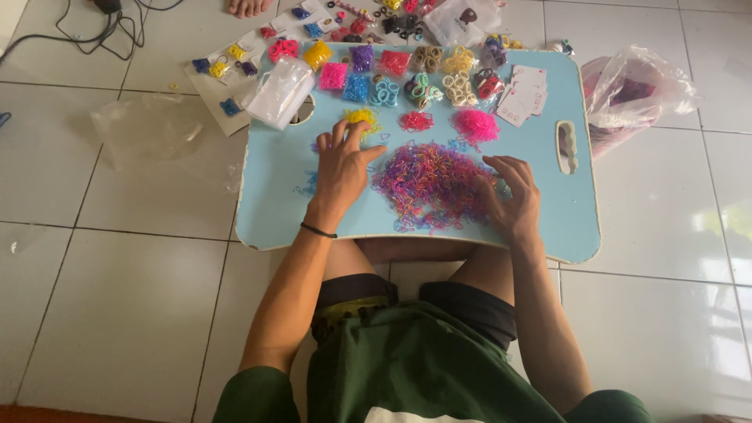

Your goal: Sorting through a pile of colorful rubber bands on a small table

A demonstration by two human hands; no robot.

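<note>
sorting mixed bands (pixel 429 184) heaped mid-tray, between both hands | left hand (pixel 341 166) spread flat beside yellow pile (pixel 361 117) | right hand (pixel 511 200) fingers loosely spread on heap's edge | tray (pixel 576 219) on lap | best to draw out one colour at a time, keeping piles apart

The left hand (pixel 342 167) is lying flat on the light blue lap table (pixel 548 211), fingers spread, reaching toward a small yellow pile of bands (pixel 361 117). The right hand (pixel 511 197) is resting on the edge of the big mixed heap of tiny rubber bands (pixel 427 184). Sorted pink piles (pixel 475 125) are sitting just beyond.
</note>
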